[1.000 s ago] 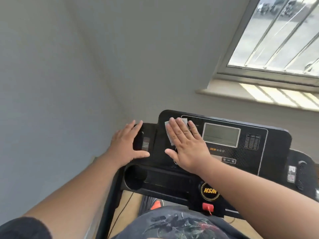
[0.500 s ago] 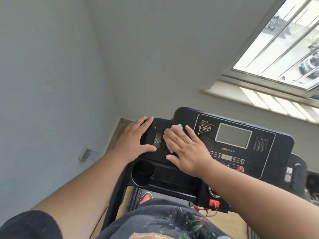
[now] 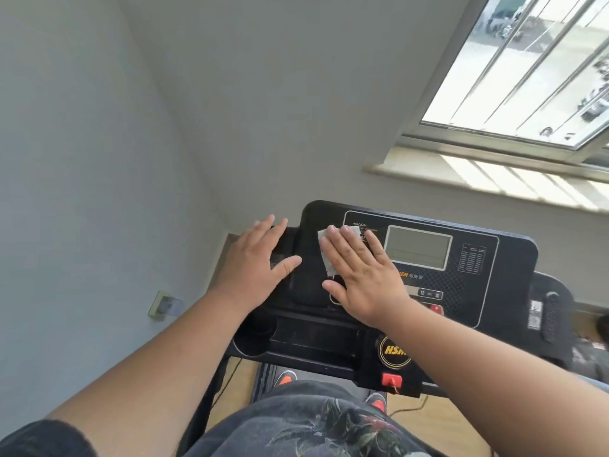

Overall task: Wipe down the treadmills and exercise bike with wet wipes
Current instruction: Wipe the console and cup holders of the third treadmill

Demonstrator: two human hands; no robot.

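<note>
A black treadmill console (image 3: pixel 494 258) with a grey display (image 3: pixel 418 247) fills the middle of the head view. My right hand (image 3: pixel 359 275) lies flat with straight fingers on a white wet wipe (image 3: pixel 326 258), pressing it against the console's left part beside the display. Most of the wipe is hidden under the palm. My left hand (image 3: pixel 253 262) rests flat on the left handlebar (image 3: pixel 281 249), fingers straight and the thumb spread toward the console.
A cup holder (image 3: pixel 253 334) and a tray sit below the console, with a red safety clip (image 3: pixel 391 380) under the round logo. Grey walls stand left and ahead; a wall socket (image 3: pixel 163 305) is low on the left. The barred window (image 3: pixel 527 70) is at upper right.
My right hand has slid the wipe up and to the right, from the console's left edge toward the display. My left hand has stayed on the left handlebar.
</note>
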